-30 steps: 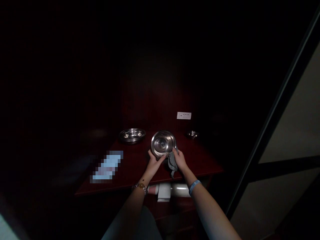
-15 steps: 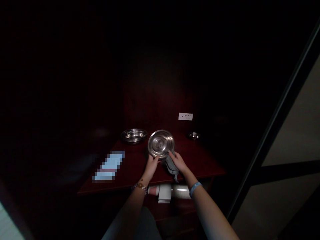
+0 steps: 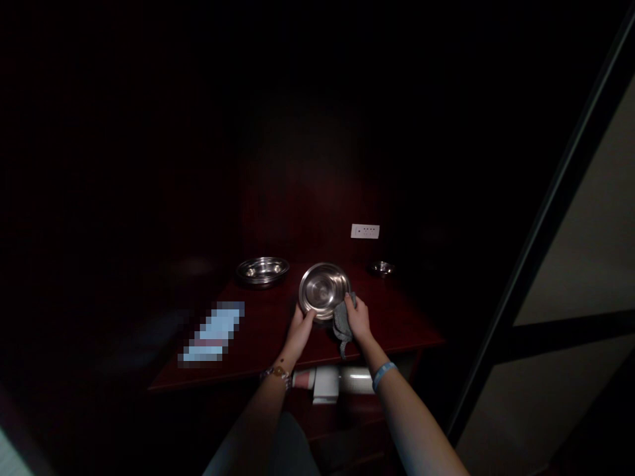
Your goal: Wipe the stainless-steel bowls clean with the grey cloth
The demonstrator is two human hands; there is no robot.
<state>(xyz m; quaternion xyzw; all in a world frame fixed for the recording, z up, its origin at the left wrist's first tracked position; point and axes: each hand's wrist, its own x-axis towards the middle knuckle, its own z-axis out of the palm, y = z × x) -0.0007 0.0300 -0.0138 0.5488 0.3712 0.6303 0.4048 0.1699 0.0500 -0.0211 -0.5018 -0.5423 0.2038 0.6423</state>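
A shiny steel bowl [image 3: 322, 289] is held up over the dark red table [image 3: 397, 324], its inside tilted toward me. My left hand [image 3: 299, 330] grips its lower left rim, with the thumb over the edge. At the lower right rim, my right hand [image 3: 358, 318] is closed on a grey cloth [image 3: 342, 322], which lies against the bowl and hangs down below it. The fingers behind the bowl are hidden.
Wider steel dishes [image 3: 262, 270] sit at the table's back left, and a small steel bowl [image 3: 381, 268] at the back right. A white socket panel [image 3: 365, 231] is on the wall. A blurred-out light blue item [image 3: 213, 334] lies left. Below are a white box [image 3: 326, 385] and a cup [image 3: 303, 378].
My right hand has moved up and outward along the bowl's right rim with the cloth. The bowl has shifted slightly right and turned a little in my left hand.
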